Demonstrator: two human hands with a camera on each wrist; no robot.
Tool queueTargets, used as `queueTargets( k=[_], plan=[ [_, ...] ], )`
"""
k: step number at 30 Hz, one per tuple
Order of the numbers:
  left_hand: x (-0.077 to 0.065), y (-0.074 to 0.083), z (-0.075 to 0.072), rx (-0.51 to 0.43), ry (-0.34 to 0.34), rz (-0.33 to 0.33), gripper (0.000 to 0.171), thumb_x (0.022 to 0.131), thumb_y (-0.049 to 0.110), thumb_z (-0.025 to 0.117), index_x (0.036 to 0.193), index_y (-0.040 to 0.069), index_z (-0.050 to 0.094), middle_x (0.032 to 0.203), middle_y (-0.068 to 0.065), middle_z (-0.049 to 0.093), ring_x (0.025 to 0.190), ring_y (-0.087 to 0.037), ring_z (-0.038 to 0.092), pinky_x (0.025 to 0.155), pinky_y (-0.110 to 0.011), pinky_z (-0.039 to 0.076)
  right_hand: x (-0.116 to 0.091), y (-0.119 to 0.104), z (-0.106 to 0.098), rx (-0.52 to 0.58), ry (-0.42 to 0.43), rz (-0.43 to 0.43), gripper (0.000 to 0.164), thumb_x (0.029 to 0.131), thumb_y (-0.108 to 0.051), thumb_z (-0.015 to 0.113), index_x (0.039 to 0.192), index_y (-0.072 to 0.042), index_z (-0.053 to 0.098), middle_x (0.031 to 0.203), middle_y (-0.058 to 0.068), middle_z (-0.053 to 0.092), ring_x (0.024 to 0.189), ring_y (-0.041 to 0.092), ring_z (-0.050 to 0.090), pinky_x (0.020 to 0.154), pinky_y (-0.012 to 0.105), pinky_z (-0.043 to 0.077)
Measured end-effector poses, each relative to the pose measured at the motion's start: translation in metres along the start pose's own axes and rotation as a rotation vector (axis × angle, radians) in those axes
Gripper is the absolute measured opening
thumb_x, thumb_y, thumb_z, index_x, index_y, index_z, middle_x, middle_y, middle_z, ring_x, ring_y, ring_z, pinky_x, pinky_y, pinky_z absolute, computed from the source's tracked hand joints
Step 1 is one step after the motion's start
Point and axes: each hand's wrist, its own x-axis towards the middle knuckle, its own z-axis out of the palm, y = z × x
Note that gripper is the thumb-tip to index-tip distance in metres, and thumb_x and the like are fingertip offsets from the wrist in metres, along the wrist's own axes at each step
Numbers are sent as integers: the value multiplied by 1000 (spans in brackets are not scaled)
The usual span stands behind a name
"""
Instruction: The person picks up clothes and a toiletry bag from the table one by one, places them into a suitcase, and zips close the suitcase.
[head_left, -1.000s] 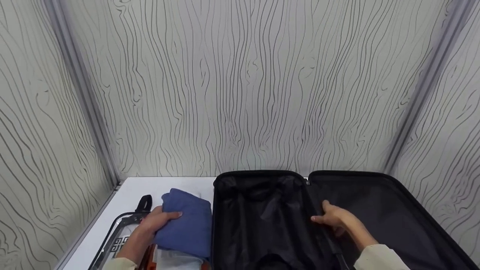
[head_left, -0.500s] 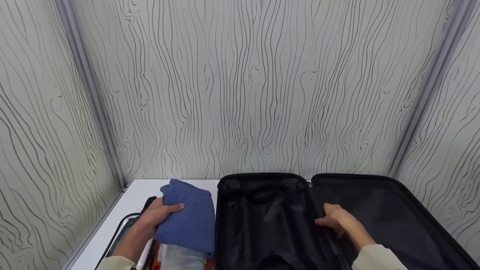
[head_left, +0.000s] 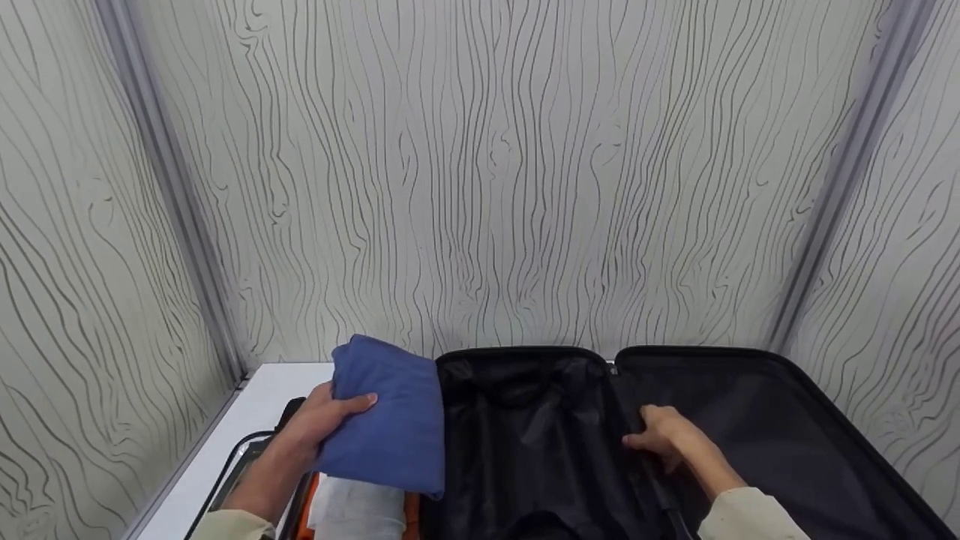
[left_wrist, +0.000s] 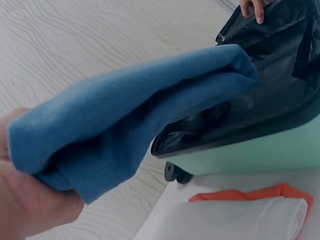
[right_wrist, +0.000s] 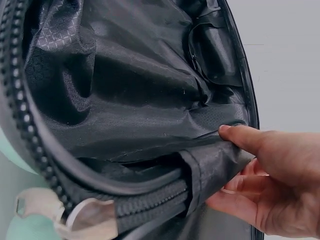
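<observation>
My left hand [head_left: 315, 424] grips a folded blue garment [head_left: 390, 424] by its left side, thumb on top. In the left wrist view the garment [left_wrist: 125, 110] is off the table, its folded layers showing at the edge. It is beside the left rim of an open suitcase [head_left: 525, 442] with black lining and a mint-green shell [left_wrist: 250, 157]. My right hand [head_left: 671, 435] is at the suitcase's middle divide. In the right wrist view that hand [right_wrist: 280, 175] pinches the black fabric strip [right_wrist: 217, 165] there between thumb and fingers.
A folded white cloth [head_left: 358, 510] lies over an orange one [head_left: 304, 517] left of the suitcase. Left of them is a clear bag with black trim [head_left: 225, 472], partly behind my forearm. The suitcase's other half [head_left: 765, 442] spreads right. Wood-patterned walls [head_left: 495, 187] enclose the table.
The blue garment has risen in my left hand and shifted right toward the suitcase, uncovering more of the white cloth. My right hand stays at the suitcase's middle.
</observation>
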Motion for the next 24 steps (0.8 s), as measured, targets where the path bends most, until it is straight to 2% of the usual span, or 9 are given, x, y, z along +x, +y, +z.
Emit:
queueTargets(
  k=[4,11,18,24],
  plan=[
    [0,3,7,-15,-19,-17,64,81,21,70,131,-6,41,121,-20,55,106,-27,56,93,-43,43,-4,-3,-1,-42,21,-19,37,83,-21,70,97,8,49,89,23,52,60,30,62,49,40,54],
    [3,3,20,-40,-39,-22,66,80,23,71,132,-4,40,122,-19,54,108,-27,55,95,-43,42,-8,-8,-1,-41,30,8,38,83,-25,70,95,5,50,84,19,53,61,28,61,50,40,54],
    [6,3,37,-93,-99,11,60,82,22,69,129,-4,41,119,-17,54,104,-24,55,93,-40,42,-8,-14,-2,-75,14,34,35,84,-18,69,98,8,50,84,21,54,60,30,62,48,40,54],
    [8,3,51,-107,-126,26,62,83,22,68,130,-6,40,119,-18,54,104,-23,55,93,-40,42,-7,-19,-1,-96,27,31,27,82,-10,70,91,6,51,81,19,53,59,30,62,47,39,53]
  ],
)
